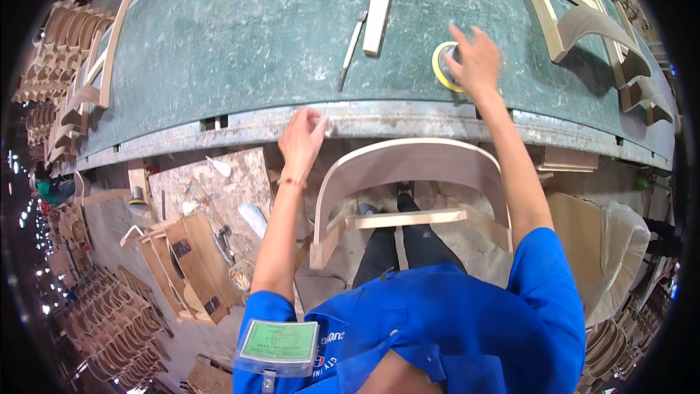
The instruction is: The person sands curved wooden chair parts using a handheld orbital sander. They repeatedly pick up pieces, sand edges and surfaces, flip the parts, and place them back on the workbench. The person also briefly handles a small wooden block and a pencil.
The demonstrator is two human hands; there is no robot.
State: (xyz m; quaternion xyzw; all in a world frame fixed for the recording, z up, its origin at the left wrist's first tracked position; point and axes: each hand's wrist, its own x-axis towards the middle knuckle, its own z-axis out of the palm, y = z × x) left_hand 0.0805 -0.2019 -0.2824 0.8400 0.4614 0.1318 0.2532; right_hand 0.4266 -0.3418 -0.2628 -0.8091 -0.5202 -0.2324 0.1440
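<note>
Two bare hands work at the near edge of a wide green-topped workbench (pixel 240 36), whose grey metal rim bends across the picture. Nearest the person, a curved pale plywood chair back with a straight wooden crossbar (pixel 408 168) leans below that rim, between the two forearms and above the person's dark trousers. The left hand (pixel 302 138) rests on the bench's near edge, fingers loosely bent against the metal rim, holding nothing that can be seen. Just to the left of that arm, below the bench, a speckled brown board (pixel 211 186) carries small tools and scraps.

Farther in, the right hand (pixel 477 62) lies on the green top just past the near edge, fingers closed over a round yellow-rimmed disc-shaped tool (pixel 442 67); it is probably a sanding pad, though the hand hides most of it. To the left of it a slim metal hand tool (pixel 351 49) lies on the top, and beside that a long pale wooden strip (pixel 380 4) runs toward the far edge. At the far right corner lie pale curved wooden chair frames (pixel 583 25). Beyond the bench's left end, stacked curved wooden chair parts (pixel 62 58) are piled.
</note>
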